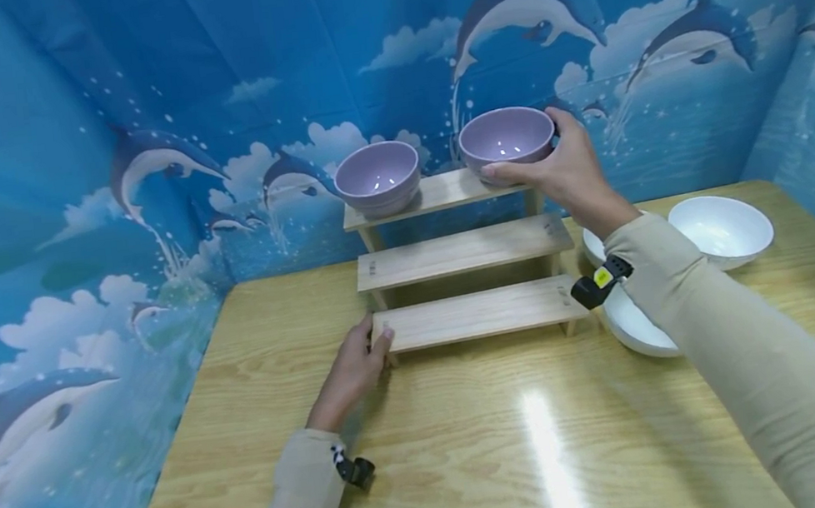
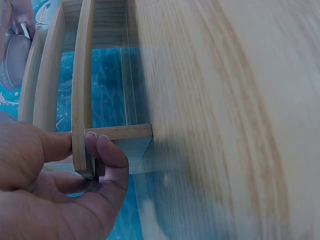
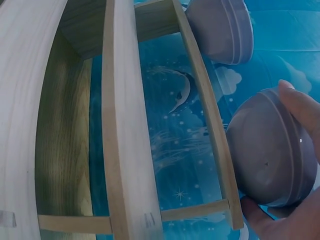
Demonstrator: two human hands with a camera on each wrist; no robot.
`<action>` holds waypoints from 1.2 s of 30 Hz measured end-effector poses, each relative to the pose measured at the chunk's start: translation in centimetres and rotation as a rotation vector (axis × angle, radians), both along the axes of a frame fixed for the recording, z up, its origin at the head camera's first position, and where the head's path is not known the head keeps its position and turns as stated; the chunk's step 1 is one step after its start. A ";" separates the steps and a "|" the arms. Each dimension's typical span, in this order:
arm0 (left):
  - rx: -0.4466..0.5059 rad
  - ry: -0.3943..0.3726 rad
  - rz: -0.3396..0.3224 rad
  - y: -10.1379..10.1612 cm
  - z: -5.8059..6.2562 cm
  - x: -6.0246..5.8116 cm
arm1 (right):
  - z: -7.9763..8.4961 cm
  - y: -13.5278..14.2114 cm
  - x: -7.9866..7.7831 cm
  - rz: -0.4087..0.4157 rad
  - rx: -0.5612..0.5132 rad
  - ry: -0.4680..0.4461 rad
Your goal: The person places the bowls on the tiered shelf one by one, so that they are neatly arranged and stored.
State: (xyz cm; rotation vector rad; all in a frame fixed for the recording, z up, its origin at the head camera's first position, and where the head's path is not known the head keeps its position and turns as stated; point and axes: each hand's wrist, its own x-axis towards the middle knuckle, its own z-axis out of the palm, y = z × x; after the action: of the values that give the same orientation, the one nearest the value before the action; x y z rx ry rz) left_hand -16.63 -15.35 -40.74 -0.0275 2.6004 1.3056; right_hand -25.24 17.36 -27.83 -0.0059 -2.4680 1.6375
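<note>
A three-step wooden shelf point(image 1: 463, 252) stands on the table. On its top step, towards the left, sits a purple bowl point(image 1: 378, 180). My right hand point(image 1: 572, 172) grips a second purple bowl point(image 1: 507, 138) at the right end of that step, thumb at the front and fingers at the back rim. In the right wrist view this held bowl point(image 3: 272, 150) is at or just over the top board; I cannot tell if it bears its weight there. My left hand point(image 1: 356, 369) pinches the left end of the bottom step point(image 2: 82, 150), thumb on one face and fingers on the other.
To the right, partly behind my right forearm, several white bowls point(image 1: 723, 228) rest on the wooden table point(image 1: 460, 449). A blue dolphin-print cloth point(image 1: 324, 54) hangs behind the shelf and along both sides. Each wrist wears a black strap with a small device.
</note>
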 end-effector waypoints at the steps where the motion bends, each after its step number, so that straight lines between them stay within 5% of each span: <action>1: 0.004 -0.004 0.000 0.0 0.0 0.0 | 0.0 0.0 0.0 0.000 0.003 0.003; 16: 0.031 -0.018 0.002 0.0 -0.1 0.0 | -0.8 0.8 0.9 0.036 -0.031 0.083; 36: 0.046 -0.009 -0.007 0.0 -0.1 -0.1 | -1.2 3.0 4.2 0.018 0.013 -0.016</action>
State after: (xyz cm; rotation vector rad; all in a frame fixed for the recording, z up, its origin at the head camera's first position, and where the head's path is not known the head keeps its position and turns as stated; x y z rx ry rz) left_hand -16.76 -15.37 -40.81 -0.0173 2.5598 1.3591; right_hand -21.00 20.32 -29.07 0.0058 -2.4979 1.6346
